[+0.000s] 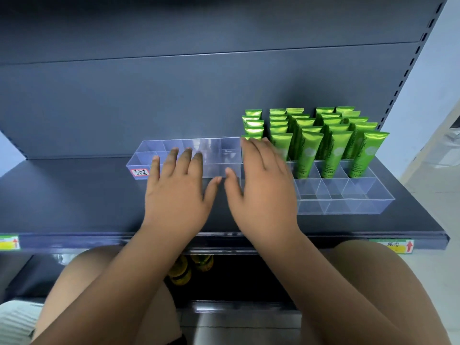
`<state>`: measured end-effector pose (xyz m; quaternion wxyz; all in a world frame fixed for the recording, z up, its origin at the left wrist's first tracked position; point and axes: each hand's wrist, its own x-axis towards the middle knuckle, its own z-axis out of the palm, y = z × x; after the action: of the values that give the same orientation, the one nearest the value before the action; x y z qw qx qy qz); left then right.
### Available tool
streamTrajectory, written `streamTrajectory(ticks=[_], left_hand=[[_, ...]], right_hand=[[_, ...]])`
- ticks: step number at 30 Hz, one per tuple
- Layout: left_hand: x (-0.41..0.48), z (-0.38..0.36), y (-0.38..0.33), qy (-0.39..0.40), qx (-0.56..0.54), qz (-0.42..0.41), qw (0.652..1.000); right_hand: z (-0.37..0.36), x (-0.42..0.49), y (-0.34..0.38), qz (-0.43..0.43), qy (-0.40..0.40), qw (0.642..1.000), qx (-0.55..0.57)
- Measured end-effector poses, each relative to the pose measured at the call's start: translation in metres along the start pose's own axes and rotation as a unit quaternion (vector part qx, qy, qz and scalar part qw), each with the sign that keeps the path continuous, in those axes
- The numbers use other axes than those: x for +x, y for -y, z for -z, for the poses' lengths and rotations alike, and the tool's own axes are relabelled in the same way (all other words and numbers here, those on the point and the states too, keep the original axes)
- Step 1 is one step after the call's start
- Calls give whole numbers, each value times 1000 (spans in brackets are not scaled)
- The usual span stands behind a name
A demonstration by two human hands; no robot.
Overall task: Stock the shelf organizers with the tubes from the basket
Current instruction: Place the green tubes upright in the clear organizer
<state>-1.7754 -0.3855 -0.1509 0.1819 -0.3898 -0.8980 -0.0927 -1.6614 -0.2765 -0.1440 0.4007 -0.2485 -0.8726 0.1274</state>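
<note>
Two clear plastic organizers stand on the dark shelf. The left organizer (142, 158) holds nothing in its compartments and has a red-and-white label on its front corner. The right organizer (348, 197) carries several upright green tubes (308, 150) in its back rows; its front compartments are bare. My left hand (178, 192) lies flat, fingers spread, over the left organizer's front. My right hand (263, 188) is flat too, fingers apart, over the gap between the two organizers, hiding the right one's left end. Neither hand holds anything. The basket is not in view.
The shelf's front rail (74, 241) has yellow-green price tags at both ends. Yellow bottles (181, 272) stand on the lower shelf under my arms. The shelf's perforated upright (408, 70) rises at the right. My knees frame the bottom of the view.
</note>
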Motion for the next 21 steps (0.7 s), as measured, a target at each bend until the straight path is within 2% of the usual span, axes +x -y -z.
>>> streamTrajectory(ticks=[5,11,17,21], left_hand=[[-47,43,62,-58,23,105,993],[-146,88,152,-45,81,249,964],[-274,99,229,8,103,428,898],[-346,72,258,82,91,505,855]], right_hand=[[-13,1,69,73,60,994,57],[-49,-38,201,174,174,960,134],[-105,-134,323,278,282,898,191],[-140,-194,353,293,362,859,210]])
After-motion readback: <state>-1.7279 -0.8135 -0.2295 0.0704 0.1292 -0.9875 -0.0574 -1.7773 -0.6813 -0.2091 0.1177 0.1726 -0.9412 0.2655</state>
